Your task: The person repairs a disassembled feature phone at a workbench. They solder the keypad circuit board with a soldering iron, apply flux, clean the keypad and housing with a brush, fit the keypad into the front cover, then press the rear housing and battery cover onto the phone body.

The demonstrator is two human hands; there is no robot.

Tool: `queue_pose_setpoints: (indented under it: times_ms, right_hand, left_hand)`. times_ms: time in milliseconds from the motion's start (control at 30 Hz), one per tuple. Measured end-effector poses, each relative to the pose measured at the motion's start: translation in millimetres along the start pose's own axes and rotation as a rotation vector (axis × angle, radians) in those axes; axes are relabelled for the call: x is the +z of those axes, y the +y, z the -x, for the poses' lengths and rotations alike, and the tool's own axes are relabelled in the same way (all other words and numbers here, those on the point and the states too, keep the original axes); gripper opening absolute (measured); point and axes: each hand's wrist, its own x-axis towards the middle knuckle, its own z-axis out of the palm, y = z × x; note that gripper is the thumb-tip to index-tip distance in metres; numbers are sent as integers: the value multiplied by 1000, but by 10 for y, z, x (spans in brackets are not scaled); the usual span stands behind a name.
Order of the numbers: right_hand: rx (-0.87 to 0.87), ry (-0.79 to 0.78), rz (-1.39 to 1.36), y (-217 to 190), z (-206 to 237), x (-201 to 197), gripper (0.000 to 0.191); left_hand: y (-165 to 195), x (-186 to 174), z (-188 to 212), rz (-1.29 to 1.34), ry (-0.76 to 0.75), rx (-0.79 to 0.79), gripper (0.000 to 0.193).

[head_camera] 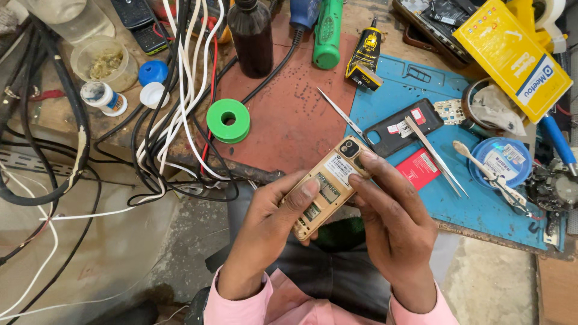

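While the cluttered bench [283, 120] spreads behind with its blue mat [481, 207], both hands hold a gold phone [328, 186] with its back open above the lap: left hand [271, 232] gripping its lower end, right hand [391, 222] pinching its top edge.

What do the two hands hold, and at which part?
Both hold the gold phone, back cover off: left hand at its lower end, right hand along the upper right edge.

Pink long sleeves with loose cuffs at both wrists, grey trousers below, bare hands.
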Motion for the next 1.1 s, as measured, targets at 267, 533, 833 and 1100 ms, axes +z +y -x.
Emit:
queue_pose_setpoints:
  times_ms: [267,533,833,1100]
  right_hand:
    - [318,212,277,323,-85,-50,17]
    - [288,16,616,861,-241,-19,19]
    - [295,-45,598,885,-399,9,19]
    - [523,-65,374,847,-516,-41,19]
  left_hand:
    - [-158,53,-95,267,222,115,53]
    - [-176,193,-119,342,169,277,52]
    - [-240,206,-173,387,107,300,58]
    - [-238,101,-402,436,74,271,61]
